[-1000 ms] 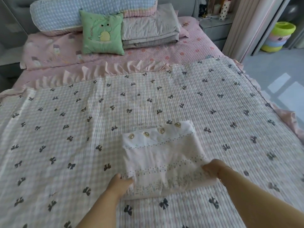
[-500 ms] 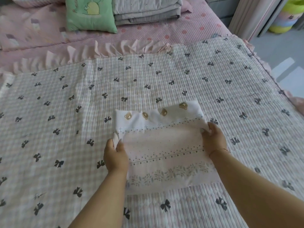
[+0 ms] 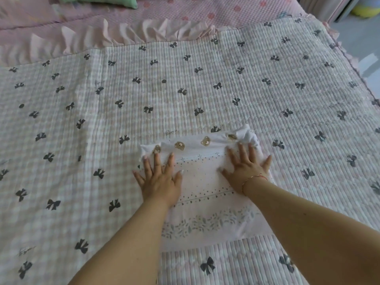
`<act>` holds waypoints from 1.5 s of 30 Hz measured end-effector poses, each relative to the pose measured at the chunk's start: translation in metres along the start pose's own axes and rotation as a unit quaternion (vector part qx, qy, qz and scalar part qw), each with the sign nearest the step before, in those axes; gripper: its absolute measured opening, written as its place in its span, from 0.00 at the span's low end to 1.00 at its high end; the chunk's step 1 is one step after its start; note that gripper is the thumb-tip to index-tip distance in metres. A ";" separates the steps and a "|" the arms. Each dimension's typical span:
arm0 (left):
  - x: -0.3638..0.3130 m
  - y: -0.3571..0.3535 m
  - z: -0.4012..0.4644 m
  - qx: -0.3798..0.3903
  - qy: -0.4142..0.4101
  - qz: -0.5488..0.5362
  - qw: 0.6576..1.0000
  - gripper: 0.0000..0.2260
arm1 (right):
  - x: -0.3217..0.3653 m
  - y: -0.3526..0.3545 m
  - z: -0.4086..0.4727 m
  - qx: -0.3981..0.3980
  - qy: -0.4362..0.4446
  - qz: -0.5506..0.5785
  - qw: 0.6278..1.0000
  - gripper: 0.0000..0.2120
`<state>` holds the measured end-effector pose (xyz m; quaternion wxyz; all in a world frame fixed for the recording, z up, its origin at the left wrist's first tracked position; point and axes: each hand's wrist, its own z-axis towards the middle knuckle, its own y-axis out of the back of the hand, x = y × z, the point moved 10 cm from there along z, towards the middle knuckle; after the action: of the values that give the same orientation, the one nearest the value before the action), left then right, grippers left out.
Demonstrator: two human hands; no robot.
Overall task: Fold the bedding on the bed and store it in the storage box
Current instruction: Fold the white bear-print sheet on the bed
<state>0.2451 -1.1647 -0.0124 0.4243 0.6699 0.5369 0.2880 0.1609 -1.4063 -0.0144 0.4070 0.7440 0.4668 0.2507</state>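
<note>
Head view shows a folded white-and-pink pillowcase [image 3: 205, 194] lying flat on a quilted bedspread [image 3: 185, 89] printed with small dark bows, low and just right of centre in the frame. Both hands lie on its far half, palms down. The left hand [image 3: 159, 182] rests at about ten o'clock on the fold, fingers straight and spread wide, its outer edge reaching off the cloth onto the quilt. The right hand [image 3: 246, 169], a thin bracelet [image 3: 255, 177] at the wrist, rests at about two o'clock, likewise flat and wide, gripping nothing. Splayed like this, the hands look set to press air out and flatten the layers so the bundle holds its shape. Their fingertips stop just short of the row of bear-shaped buttons [image 3: 205, 140] along the twelve o'clock edge, where the cloth bunches most, probably the reason the pressure sits there. Beyond, at twelve o'clock, a pink ruffled sheet [image 3: 133, 31] borders the quilt, with a green cushion [image 3: 115, 1] at the top edge. No storage box is in sight, so stowing appears still to come.
</note>
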 end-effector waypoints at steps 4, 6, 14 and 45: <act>0.007 -0.013 0.018 0.025 0.034 -0.022 0.999 0.28 | -0.019 -0.016 0.008 0.037 -0.061 0.046 0.996 0.38; 0.011 -0.017 0.026 0.030 0.052 -0.040 0.997 0.29 | -0.021 -0.019 0.013 0.045 -0.071 0.069 0.994 0.38; 0.016 -0.021 0.035 0.038 0.069 -0.037 0.996 0.31 | -0.023 -0.026 0.020 0.060 -0.063 0.071 0.994 0.39; -0.016 0.011 -0.206 -0.042 0.094 -0.539 0.836 0.24 | -0.123 -0.045 -0.210 0.035 -0.127 0.425 0.895 0.29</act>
<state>0.0726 -1.1274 0.0965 0.4876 0.2250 0.8379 0.0976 -0.0730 -1.4285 0.0628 0.2913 0.9107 0.0585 0.2868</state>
